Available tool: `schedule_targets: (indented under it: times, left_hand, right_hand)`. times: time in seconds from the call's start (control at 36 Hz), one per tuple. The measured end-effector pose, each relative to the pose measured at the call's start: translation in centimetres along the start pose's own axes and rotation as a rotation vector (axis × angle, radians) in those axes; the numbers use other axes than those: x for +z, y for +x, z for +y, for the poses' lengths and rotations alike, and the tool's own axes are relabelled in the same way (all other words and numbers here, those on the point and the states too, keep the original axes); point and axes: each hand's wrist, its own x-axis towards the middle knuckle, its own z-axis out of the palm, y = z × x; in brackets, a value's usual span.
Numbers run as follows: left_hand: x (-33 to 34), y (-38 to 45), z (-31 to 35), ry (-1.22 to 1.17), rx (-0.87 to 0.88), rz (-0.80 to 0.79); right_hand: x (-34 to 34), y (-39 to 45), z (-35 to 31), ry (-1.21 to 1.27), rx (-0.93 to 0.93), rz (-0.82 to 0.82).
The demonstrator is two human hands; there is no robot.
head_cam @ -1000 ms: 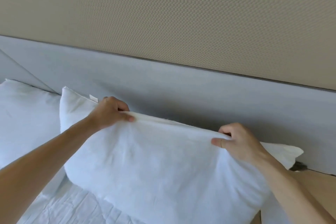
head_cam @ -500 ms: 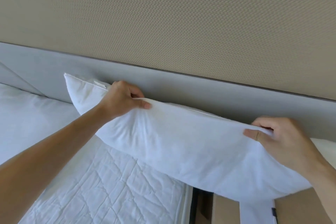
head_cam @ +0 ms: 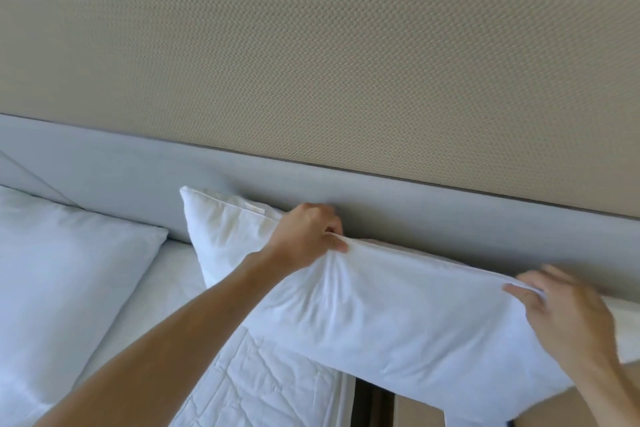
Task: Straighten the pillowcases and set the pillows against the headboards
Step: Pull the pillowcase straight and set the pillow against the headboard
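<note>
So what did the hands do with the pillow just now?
Both hands lifted the pillow off the bed and carried it right, so it now hangs over the gap beside the mattress. The left hand kept its grip on the top edge, bunching the cloth; the right hand is blurred and its fingers look looser. The other pillow and grey headboard stayed put.

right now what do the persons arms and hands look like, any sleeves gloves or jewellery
Both forearms are bare up to the frame edge, with no sleeve or watch in view. The left hand has no glove or visible ring. The right hand has no glove either, but it is blurred by motion, so a ring cannot be ruled out.
</note>
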Motion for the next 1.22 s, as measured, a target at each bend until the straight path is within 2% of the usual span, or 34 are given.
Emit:
schedule_targets:
  times: [0.11,0.31,0.42,0.5,0.61,0.72,0.83,1.0,1.14,1.22]
  left_hand:
    - [0.5,0.3,-0.4,-0.016,0.031,0.008]
    - [-1.1,0.2,-2.9,0.125,0.009,-0.144]
    - [-1.8,0.2,-3.5,0.234,-0.006,-0.233]
    - [-2.0,0.3,-3.0,0.216,-0.023,-0.249]
    - [-3.2,1.0,-2.4,0.131,-0.004,-0.176]
    - [-4.0,1.5,-2.4,0.128,-0.008,-0.156]
    - [-3.7,1.2,-2.7,0.175,-0.026,-0.157]
    - [-5.6,-0.1,-5.7,0.260,0.015,-0.191]
    - [-8.5,-1.1,-8.8,0.366,0.022,-0.223]
    - [-9.6,-1.5,-10.0,0.378,-0.009,-0.219]
  right_hand:
    - [0.9,-0.3,0.5,0.045,0.007,0.075]
    - [-0.6,0.1,-1.0,0.170,-0.130,0.002]
    - [-0.4,0.1,-2.2,0.158,-0.218,-0.019]
    - [0.0,0.3,-2.8,0.151,-0.257,-0.051]
    - [-0.2,0.9,-2.5,0.140,-0.154,-0.007]
    - [-0.7,1.7,-2.6,0.131,-0.134,0.075]
    - [-0.2,1.9,-3.1,0.130,-0.085,0.065]
    - [-0.1,1.6,-4.0,0.153,-0.129,-0.034]
    - [0.1,1.5,-6.4,0.336,-0.163,-0.292]
    - [0.7,1.7,-8.1,0.242,-0.255,-0.335]
